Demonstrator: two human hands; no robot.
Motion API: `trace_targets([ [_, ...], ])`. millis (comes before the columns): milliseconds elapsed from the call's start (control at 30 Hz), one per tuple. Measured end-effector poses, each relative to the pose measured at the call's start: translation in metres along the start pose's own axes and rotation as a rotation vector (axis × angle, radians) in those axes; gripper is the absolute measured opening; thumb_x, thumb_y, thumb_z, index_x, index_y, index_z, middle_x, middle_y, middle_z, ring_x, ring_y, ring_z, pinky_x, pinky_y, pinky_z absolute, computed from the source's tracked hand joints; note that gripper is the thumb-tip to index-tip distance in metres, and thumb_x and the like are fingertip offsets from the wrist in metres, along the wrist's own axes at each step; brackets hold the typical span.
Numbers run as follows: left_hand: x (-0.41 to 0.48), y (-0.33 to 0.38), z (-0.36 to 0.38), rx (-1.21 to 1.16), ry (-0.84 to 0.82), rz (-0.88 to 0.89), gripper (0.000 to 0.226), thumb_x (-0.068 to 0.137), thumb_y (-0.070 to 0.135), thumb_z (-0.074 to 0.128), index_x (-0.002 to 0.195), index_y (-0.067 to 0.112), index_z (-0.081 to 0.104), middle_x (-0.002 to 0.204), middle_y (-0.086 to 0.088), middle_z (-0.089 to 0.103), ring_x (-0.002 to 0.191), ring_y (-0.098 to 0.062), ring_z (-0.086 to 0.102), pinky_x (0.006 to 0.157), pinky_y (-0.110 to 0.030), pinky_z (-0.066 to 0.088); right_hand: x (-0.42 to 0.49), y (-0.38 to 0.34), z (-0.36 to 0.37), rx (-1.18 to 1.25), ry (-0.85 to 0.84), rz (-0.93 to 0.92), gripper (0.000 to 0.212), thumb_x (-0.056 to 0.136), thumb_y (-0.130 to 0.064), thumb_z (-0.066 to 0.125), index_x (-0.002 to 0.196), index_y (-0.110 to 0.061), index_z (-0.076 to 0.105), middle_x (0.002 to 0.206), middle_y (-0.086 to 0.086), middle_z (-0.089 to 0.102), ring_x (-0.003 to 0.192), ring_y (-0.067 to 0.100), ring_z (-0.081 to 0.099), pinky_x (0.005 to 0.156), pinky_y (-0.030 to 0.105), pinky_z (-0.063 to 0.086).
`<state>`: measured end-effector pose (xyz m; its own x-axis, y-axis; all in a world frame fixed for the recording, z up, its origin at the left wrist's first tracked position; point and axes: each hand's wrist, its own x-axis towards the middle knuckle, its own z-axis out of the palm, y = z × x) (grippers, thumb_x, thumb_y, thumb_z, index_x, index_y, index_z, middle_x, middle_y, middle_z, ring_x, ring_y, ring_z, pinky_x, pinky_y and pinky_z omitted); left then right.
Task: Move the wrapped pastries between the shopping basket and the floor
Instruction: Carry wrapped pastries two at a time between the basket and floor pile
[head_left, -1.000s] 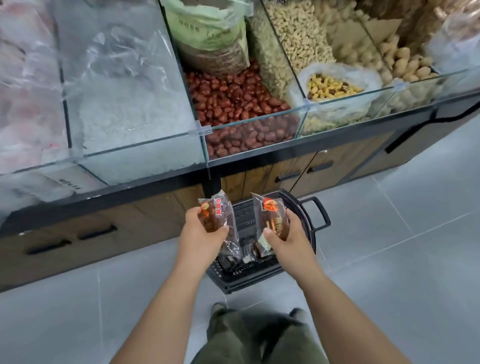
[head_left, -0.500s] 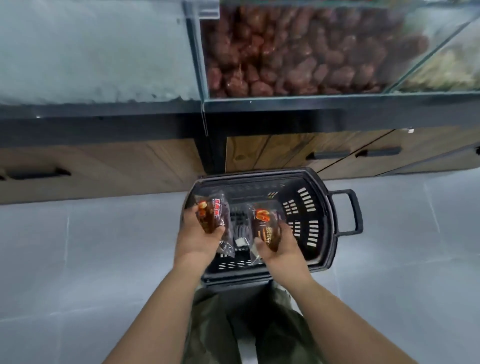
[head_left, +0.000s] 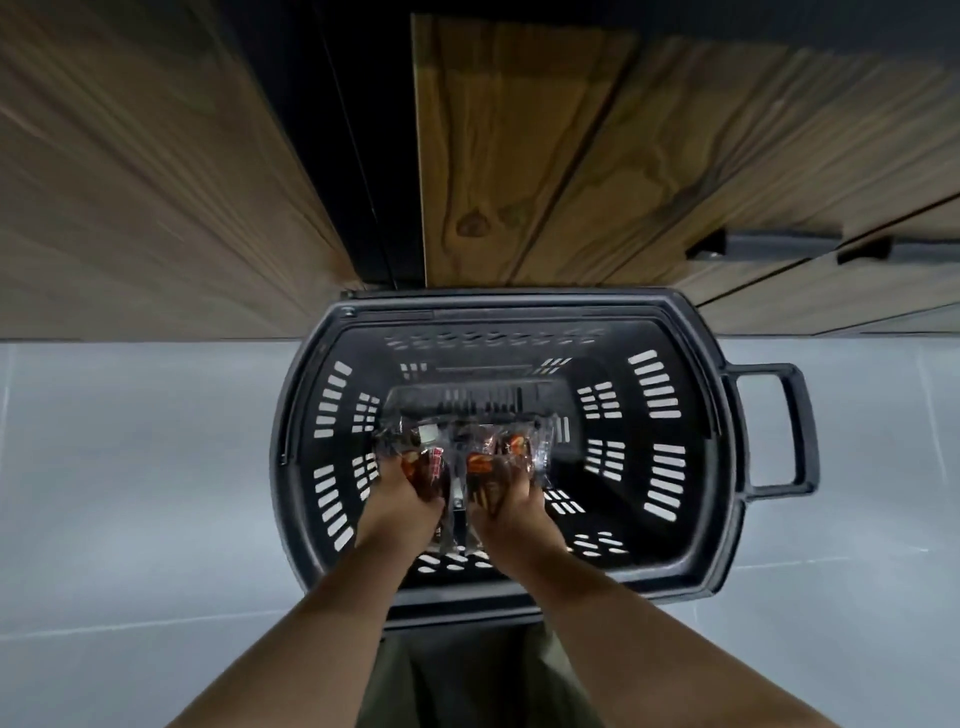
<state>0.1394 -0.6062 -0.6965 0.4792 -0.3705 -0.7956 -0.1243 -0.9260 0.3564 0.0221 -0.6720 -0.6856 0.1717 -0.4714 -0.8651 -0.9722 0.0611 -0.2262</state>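
Head view: left hand (head_left: 400, 512), right hand (head_left: 514, 514) grip pastries (head_left: 483, 470) well inside basket (head_left: 730, 467).

Two wrapped pastries are being held side by side, low inside the black slotted shopping basket (head_left: 727, 447). Each is showing clear crinkled film with red and orange print over a dark brown cake. The left pastry (head_left: 430, 469) is sitting in the fingers (head_left: 390, 470) of the left hand (head_left: 400, 512), the right pastry (head_left: 485, 475) in those of the right hand (head_left: 519, 519). Just beyond the fingers, more wrapped packets (head_left: 525, 448) are lying on the basket's bottom. The basket is resting on the grey tiled floor (head_left: 130, 467).
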Motion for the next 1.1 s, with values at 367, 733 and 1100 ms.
trace_targets([
  [367, 0.037, -0.009, 0.035, 0.083, -0.153, -0.011, 0.063, 0.090, 0.026, 0.058, 0.142, 0.016, 0.023, 0.131, -0.012, 0.052, 0.112, -0.027, 0.056, 0.085, -0.032, 0.043, 0.043, 0.014, 0.009, -0.101, -0.107, 0.016, 0.078, 0.099, -0.040, 0.037, 0.149, -0.010, -0.016, 0.158, 0.021, -0.002, 0.139, 0.036, 0.030, 0.109, 0.041, 0.031],
  [733, -0.006, 0.016, -0.020, 0.230, -0.160, 0.139, 0.041, 0.096, 0.027, 0.045, 0.136, 0.019, 0.042, 0.113, -0.008, 0.061, 0.073, -0.009, 0.052, 0.058, -0.021, 0.040, 0.002, -0.012, -0.020, -0.025, -0.047, -0.012, 0.053, 0.095, -0.014, 0.043, 0.144, -0.009, 0.024, 0.137, 0.019, 0.046, 0.121, 0.032, 0.050, 0.092, 0.032, 0.042],
  [1100, -0.129, 0.091, -0.130, 0.254, 0.069, 0.315, 0.020, 0.095, 0.025, 0.044, 0.103, 0.019, 0.061, 0.101, 0.000, 0.068, 0.081, -0.014, 0.056, 0.075, -0.025, 0.045, -0.138, -0.079, -0.120, 0.140, 0.194, -0.293, 0.037, 0.095, -0.013, 0.044, 0.131, -0.016, 0.051, 0.115, 0.003, 0.065, 0.094, 0.017, 0.064, 0.073, 0.012, 0.040],
])
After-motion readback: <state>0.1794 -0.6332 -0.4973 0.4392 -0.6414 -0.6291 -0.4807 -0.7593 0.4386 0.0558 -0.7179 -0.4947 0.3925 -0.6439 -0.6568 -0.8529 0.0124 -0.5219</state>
